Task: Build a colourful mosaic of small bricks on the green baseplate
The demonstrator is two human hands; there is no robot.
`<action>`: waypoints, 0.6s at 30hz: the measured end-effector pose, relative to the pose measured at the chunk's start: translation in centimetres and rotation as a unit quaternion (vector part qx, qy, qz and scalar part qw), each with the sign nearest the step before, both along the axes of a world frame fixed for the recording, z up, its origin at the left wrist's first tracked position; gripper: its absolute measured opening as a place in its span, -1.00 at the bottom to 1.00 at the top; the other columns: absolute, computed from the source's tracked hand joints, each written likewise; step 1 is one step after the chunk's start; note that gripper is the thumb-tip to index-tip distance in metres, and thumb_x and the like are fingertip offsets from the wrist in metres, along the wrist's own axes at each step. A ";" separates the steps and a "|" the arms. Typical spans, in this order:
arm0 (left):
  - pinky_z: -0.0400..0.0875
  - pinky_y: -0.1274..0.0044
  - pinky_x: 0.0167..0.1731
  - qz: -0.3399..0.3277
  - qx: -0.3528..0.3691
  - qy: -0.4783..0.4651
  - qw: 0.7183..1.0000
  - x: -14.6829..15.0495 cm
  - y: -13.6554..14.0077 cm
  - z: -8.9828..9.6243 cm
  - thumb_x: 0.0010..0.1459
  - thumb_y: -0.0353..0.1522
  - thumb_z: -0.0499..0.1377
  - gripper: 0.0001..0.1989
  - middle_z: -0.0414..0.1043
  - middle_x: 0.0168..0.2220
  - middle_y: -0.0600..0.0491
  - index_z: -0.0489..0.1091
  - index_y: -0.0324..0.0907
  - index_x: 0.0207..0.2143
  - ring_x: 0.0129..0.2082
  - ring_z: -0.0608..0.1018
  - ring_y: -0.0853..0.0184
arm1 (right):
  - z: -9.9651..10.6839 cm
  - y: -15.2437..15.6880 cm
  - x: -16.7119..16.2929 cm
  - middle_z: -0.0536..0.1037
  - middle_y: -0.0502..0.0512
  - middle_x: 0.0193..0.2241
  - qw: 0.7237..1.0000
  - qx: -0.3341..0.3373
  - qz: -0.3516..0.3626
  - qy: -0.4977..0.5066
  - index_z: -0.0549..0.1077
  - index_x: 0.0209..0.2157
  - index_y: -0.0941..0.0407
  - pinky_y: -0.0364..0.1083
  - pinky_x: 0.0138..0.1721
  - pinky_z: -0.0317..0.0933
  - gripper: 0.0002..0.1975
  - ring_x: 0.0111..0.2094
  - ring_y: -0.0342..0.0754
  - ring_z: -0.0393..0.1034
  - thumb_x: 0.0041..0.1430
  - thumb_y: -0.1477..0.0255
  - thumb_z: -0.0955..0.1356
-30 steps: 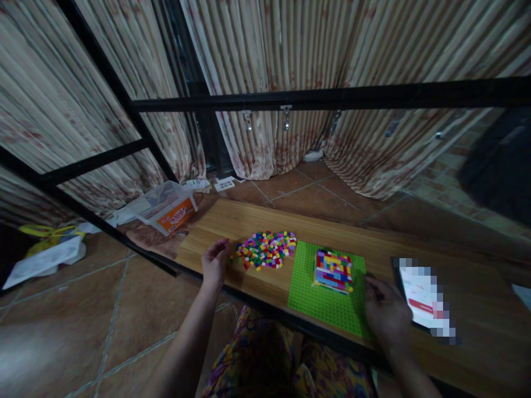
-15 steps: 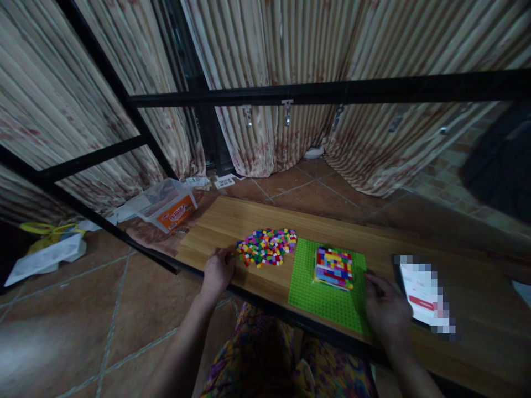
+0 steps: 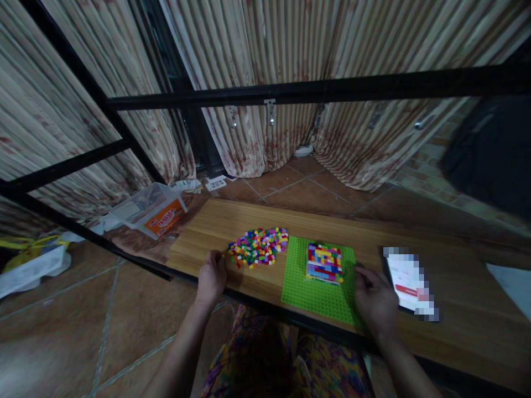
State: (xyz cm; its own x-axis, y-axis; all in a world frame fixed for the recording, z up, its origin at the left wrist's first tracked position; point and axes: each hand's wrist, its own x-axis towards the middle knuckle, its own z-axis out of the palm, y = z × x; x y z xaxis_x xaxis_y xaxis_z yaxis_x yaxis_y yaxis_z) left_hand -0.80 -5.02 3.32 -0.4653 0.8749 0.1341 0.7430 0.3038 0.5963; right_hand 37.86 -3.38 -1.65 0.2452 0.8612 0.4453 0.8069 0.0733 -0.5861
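A loose pile of small multicoloured toy bricks (image 3: 259, 247) lies on the wooden table. At its left edge rests my left hand (image 3: 212, 277), fingers curled together; a speck of yellow shows by the fingertips, too small to name. On the green baseplate (image 3: 298, 298) stands a square block built of coloured bricks (image 3: 324, 263), with rows of mixed colours on top. My right hand (image 3: 376, 301) is over the baseplate's right edge, apart from the built block. Its thumb and fingers are pinched together, and whatever they hold is hidden.
To the right on the wooden table (image 3: 464, 287) lies a phone (image 3: 404, 276) with a lit, partly blurred screen. A clear plastic box (image 3: 153, 207) with an orange label sits beyond the table's left end. A black metal frame (image 3: 298, 91) crosses in front of the curtains.
The view has swung slightly right, so everything appears farther left. Both hands keep nearly the same places by the pile and the baseplate's edge.
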 end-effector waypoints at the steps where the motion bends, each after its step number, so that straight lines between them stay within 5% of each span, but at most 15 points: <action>1: 0.35 0.49 -0.34 0.001 0.007 -0.024 1.000 0.2 0.0 0.2 0.19 -0.35 0.01 -0.86 0.50 -0.37 -0.02 0.33 -0.15 -0.24 -0.33 0.56 0.21 | 0.0 0.0 0.0 0.56 0.21 -0.31 1.000 0.000 0.001 0.003 0.56 -0.25 0.16 -0.04 -0.32 0.25 -0.59 -0.38 0.02 0.40 0.20 0.21 0.19; 8: 0.34 0.53 -0.37 -0.108 0.062 -0.168 0.978 4.2 -0.8 0.3 0.14 -0.32 0.08 -0.89 0.45 -0.40 0.06 0.31 -0.15 -0.29 -0.37 0.52 0.29 | 0.0 0.2 -0.2 0.56 0.19 -0.34 1.000 0.002 -0.011 0.017 0.56 -0.28 0.16 -0.05 -0.32 0.27 -0.63 -0.39 0.01 0.41 0.17 0.24 0.21; 12: 0.32 0.52 -0.38 -0.175 0.010 -0.119 0.977 7.8 -0.9 0.1 0.17 -0.39 0.03 -0.89 0.41 -0.46 0.07 0.33 -0.14 -0.28 -0.43 0.50 0.29 | 0.1 0.1 -0.2 0.55 0.21 -0.31 1.000 0.002 -0.008 0.017 0.56 -0.28 0.17 -0.04 -0.30 0.28 -0.63 -0.37 0.02 0.42 0.17 0.26 0.21; 18: 0.35 0.49 -0.25 -0.241 -0.009 -0.036 0.970 10.6 0.9 -0.4 0.24 -0.43 -0.05 -0.79 0.50 -0.28 -0.06 0.32 -0.17 -0.14 -0.26 0.56 0.23 | 0.2 0.1 -0.3 0.57 0.21 -0.30 1.000 0.007 -0.008 0.020 0.55 -0.29 0.16 -0.05 -0.29 0.29 -0.66 -0.34 0.02 0.43 0.16 0.29 0.21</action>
